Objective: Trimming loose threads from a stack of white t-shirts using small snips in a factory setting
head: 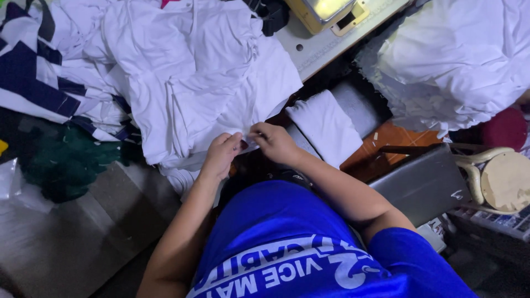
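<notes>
Seated worker, seen from above, blue shirt (298,248) filling the lower frame. Both hands meet at the near edge of a white garment (210,83) that spills off a big heap on the table and hangs toward the lap. Left hand (222,154) has thumb and fingertips pinched on the hem; right hand (274,142) pinches the same edge just beside it, fingers curled tight, so the short bit of cloth between them is drawn taut. That grip looks like one for fine work on a seam or loose thread, though any thread or small tool at the fingertips is too small to tell. The garment is pulled toward the body, probably so the edge sits close under the eyes while the bulk rests on the pile and carries its own weight. To the left lies a navy and white striped cloth (33,72), and under it a dark green cloth (66,160), both well apart from the hands. A folded white piece (326,127) lies just beside the right forearm, within easy reach. A second white heap (458,55) sits at upper right, kept apart from the first, perhaps sorted. A sewing machine (326,11) stands on its pale table (326,47) at the top. A round wooden stool (505,179) is at far right.
</notes>
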